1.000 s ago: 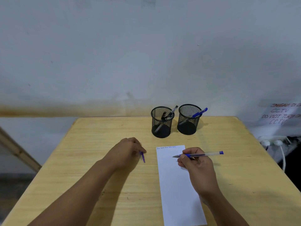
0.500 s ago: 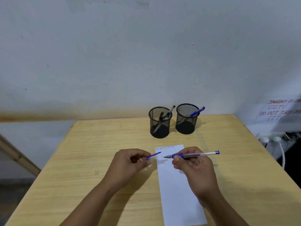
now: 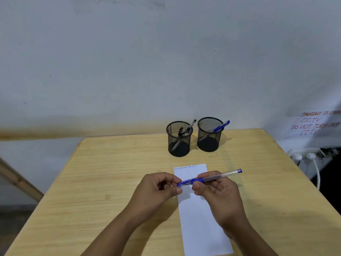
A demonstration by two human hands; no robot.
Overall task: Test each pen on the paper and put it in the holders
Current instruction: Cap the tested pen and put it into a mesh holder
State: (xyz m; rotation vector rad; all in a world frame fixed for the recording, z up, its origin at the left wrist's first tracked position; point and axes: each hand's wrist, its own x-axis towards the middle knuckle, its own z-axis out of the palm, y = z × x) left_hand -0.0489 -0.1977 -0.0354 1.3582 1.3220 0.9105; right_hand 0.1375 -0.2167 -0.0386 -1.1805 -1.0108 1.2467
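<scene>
A clear-barrelled blue pen [image 3: 219, 175] lies across my two hands above the top of the white paper strip [image 3: 201, 215]. My right hand [image 3: 219, 193] grips its barrel. My left hand [image 3: 158, 189] pinches the blue cap [image 3: 185, 182], which sits over the pen's tip. A line of blue scribbles runs along the paper's top edge. Two black mesh holders stand at the back: the left holder [image 3: 179, 140] has dark pens in it, the right holder [image 3: 209, 135] holds a blue pen [image 3: 220, 127].
The wooden table [image 3: 114, 172] ends at a pale wall behind the holders. A handwritten notice [image 3: 317, 124] hangs at the right, with a power strip and white plugs [image 3: 302, 155] below it. A wooden beam [image 3: 16, 178] slants at the left.
My left hand brought the blue cap from the table beside the paper over to the pen's tip. The cap now covers the tip, where it was bare before.
</scene>
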